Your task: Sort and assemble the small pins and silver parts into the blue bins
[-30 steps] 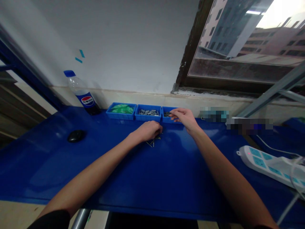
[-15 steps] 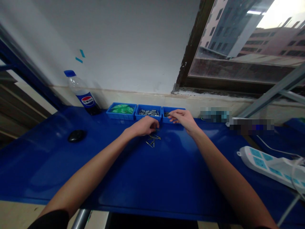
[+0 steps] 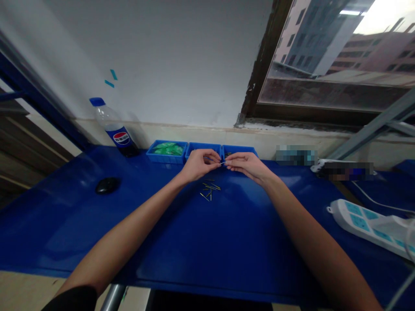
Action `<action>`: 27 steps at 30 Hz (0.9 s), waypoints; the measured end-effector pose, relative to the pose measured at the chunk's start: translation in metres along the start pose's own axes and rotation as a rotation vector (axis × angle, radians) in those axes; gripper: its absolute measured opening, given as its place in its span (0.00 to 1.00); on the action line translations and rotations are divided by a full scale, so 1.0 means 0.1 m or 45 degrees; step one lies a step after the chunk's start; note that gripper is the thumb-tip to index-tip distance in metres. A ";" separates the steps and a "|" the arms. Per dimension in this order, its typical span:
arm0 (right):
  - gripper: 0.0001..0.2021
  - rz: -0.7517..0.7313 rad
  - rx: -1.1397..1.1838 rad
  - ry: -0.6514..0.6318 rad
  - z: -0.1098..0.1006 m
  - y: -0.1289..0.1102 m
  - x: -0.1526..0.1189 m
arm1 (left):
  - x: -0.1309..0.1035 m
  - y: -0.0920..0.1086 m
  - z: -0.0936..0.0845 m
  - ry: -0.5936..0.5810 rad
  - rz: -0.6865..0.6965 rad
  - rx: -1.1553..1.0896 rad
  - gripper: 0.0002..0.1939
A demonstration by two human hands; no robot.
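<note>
My left hand [image 3: 201,165] and my right hand [image 3: 249,166] meet fingertip to fingertip, just in front of the blue bins. Between them shows a thin metal pin [image 3: 222,163], pinched at its left end by my left hand and at its right end by my right hand. Whether it is one piece or two is too small to tell. On the table just below lie several loose pins [image 3: 210,187], thin and brass-coloured, in a small scattered pile.
Against the wall stand a blue bin of green packets [image 3: 167,149], a middle bin [image 3: 205,146] mostly behind my left hand, and a right bin [image 3: 241,149]. A cola bottle [image 3: 121,138] and black mouse [image 3: 106,185] are left; a white power strip [image 3: 366,220] lies right.
My left hand has lifted from the loose pins, up and right. My right hand has come away from the right bin, and both now meet around a thin pin.
</note>
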State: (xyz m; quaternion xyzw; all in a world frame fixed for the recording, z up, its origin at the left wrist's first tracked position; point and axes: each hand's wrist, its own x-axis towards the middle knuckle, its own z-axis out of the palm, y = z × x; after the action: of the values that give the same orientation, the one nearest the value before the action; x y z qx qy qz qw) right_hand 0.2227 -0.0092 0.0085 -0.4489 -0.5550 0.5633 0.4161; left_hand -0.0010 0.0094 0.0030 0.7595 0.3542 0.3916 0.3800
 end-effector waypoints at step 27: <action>0.08 -0.141 -0.195 0.388 -0.08 0.04 0.08 | -0.09 -0.14 -0.09 -0.536 0.046 0.794 0.13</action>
State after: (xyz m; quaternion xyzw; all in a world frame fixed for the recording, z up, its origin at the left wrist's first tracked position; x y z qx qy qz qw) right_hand 0.2281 0.0005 0.0046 -0.5284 -0.5505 0.4210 0.4904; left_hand -0.0162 0.0113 -0.0085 0.9086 0.3572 0.1070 0.1882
